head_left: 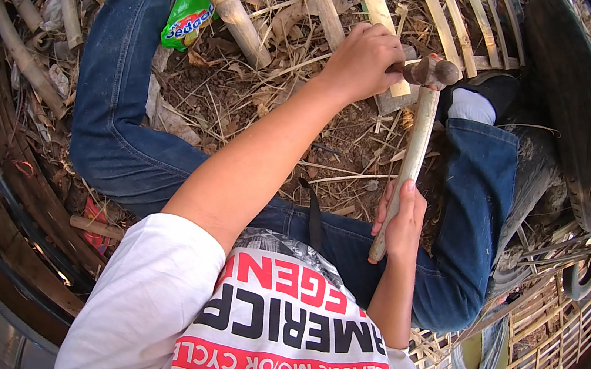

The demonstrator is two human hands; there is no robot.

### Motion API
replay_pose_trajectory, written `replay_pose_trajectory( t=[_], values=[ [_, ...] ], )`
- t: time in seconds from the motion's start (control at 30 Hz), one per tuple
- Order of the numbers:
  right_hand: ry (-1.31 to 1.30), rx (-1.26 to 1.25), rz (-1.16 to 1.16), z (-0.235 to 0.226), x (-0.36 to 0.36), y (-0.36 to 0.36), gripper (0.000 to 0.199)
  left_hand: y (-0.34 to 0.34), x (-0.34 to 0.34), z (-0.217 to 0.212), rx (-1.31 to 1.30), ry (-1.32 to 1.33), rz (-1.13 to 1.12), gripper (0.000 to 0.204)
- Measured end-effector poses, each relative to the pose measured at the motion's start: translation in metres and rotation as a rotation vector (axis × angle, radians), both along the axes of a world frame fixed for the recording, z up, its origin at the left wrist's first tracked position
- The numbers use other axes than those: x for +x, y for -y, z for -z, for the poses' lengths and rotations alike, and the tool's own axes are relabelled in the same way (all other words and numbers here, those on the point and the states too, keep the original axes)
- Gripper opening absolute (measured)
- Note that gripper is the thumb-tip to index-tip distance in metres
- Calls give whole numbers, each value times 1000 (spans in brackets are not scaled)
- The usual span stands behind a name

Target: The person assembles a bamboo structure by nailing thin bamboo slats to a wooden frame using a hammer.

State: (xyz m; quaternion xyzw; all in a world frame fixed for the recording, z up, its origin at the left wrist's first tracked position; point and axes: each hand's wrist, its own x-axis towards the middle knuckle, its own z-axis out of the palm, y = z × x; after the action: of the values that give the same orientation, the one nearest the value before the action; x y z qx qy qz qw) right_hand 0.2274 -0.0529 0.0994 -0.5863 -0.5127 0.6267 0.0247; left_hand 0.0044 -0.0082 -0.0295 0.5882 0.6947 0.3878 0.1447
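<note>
My left hand is closed around a pale split bamboo strip near its lower end, which pokes out below the fingers. Under that end sits a greyish block on the ground. A hammer stands out ahead of my right hand, which grips the lower part of its pale handle with the thumb lying along it. The rusty hammer head is right beside my left fingertips, overlapping them from this angle; whether it touches them I cannot tell.
Several bamboo poles and strips lie ahead. A green plastic packet rests on dry leaves near my left leg. At right, a dark tyre stands beyond my right leg, with a woven bamboo lattice nearer.
</note>
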Motion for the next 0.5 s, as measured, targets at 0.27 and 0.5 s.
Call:
replay_pose_trajectory(
  t=[0.27,0.5],
  values=[
    [23,-10,34,-8,-4,2,56,1,2,1,48,-33,-21,18],
    [-56,75,42,-16,-3,2,57,-1,2,3,74,-26,-24,17]
  ],
)
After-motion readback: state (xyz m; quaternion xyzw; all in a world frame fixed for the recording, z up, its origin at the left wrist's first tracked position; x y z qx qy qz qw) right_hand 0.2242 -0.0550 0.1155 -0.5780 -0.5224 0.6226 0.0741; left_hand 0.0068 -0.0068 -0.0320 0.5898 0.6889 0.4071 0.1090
